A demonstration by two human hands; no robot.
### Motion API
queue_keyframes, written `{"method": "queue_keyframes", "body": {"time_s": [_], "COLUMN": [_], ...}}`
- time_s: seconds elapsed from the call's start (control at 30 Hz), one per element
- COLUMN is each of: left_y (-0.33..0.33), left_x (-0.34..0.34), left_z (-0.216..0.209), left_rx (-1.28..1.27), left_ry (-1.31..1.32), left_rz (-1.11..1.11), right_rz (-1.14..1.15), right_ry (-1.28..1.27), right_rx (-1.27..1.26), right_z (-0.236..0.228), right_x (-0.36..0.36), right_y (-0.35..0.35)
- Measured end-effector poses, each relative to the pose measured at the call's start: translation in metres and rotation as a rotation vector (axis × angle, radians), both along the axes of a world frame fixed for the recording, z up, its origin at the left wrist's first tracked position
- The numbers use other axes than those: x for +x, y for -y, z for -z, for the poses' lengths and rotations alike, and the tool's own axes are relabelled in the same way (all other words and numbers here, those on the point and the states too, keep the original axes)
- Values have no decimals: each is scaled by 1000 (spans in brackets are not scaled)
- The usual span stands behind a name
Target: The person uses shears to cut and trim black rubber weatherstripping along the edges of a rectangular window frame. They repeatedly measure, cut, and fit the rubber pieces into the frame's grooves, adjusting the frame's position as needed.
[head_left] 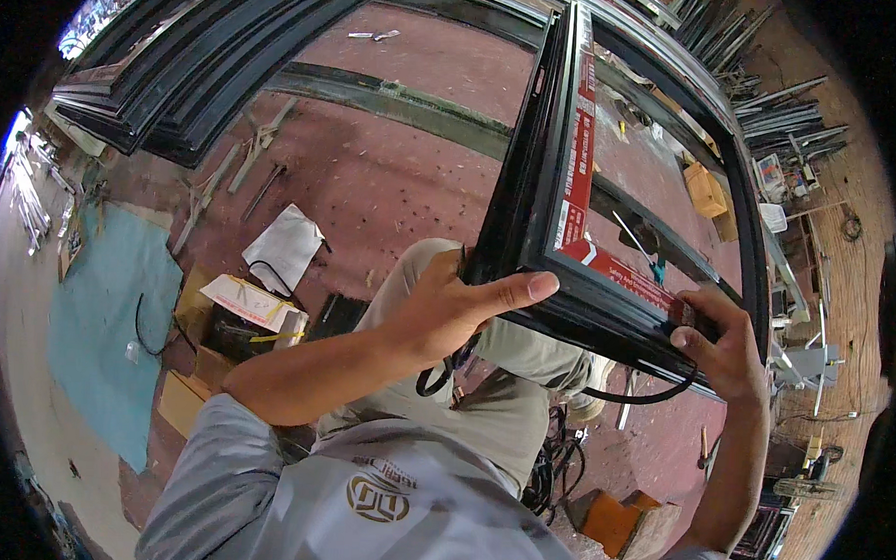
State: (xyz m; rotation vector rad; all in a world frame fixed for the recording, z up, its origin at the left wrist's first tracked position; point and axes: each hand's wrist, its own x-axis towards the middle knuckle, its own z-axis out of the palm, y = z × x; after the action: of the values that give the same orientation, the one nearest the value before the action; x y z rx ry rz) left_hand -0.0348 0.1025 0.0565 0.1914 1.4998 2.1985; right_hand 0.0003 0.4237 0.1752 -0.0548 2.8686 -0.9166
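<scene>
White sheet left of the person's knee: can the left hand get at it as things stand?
Probably not without letting go: the left hand is gripping the black frame at its corner. The white sheet itself looks mostly uncovered.

Left-side glare, curved edges, black corners

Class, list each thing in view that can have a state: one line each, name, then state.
Black frame, held.
Left hand, gripping the frame's near-left corner.
Right hand, gripping its near-right end.
Red-and-white tape, lying along two frame sides.
Stacked black frames, piled at upper left.
Blue sheet, spread out.
Black cables, tangled.
</scene>
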Motion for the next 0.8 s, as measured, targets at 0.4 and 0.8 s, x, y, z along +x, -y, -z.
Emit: {"method": "queue_keyframes", "body": {"time_s": [0.4, 0.8], "left_y": [-6, -1], "left_x": [2, 3], "left_z": [2, 4], "left_rx": [-30, -151], "left_ry": [-102, -167], "left_rz": [-55, -51], "right_rz": [37, 55], "right_ry": [-14, 46], "right_rx": [-6, -9], "right_z": [-2, -2], "right_x": [1, -3], "right_y": [8, 8]}}
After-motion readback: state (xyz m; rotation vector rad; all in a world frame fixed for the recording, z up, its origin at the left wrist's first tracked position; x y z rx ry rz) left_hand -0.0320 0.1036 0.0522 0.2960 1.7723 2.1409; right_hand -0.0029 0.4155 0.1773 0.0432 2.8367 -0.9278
